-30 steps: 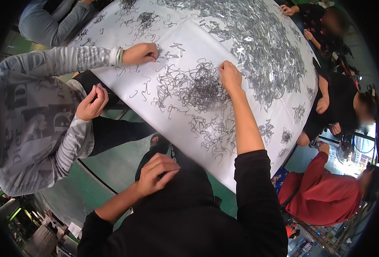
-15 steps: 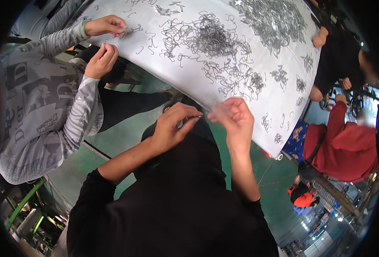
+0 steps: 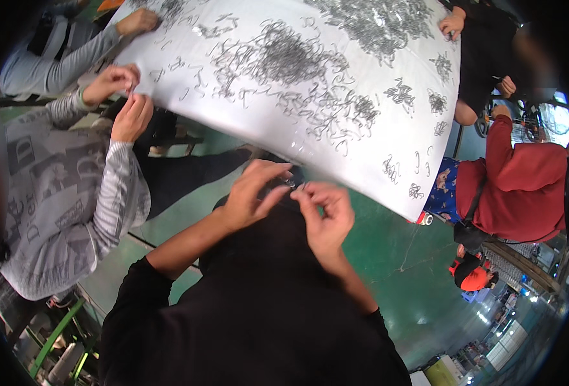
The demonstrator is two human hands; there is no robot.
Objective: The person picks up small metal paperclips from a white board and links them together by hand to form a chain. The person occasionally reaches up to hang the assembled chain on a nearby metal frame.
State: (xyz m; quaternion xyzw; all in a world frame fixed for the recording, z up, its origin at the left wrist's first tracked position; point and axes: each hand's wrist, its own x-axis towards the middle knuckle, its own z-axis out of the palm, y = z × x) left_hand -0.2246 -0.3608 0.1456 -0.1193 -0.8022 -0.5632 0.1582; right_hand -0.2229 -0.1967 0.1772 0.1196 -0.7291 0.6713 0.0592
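On my feed the left hand (image 3: 249, 196) is half open, thumb and fingers apart, just beside the right hand (image 3: 328, 215), whose fingertips nearly meet; blur hides whether either holds anything. Wire hooks (image 3: 291, 58) lie tangled on the white surface (image 3: 362, 168) beyond.

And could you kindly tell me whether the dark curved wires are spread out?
Partly: the dark curved wires form a dense heap, with others scattered around it.

The table (image 3: 378, 172) is brightly lit; the floor (image 3: 387, 254) is dimmer, glare spotting lower right. Left hand (image 3: 249, 196) and right hand (image 3: 328, 215) show motion blur. Fisheye bends outer edges; corners are black.
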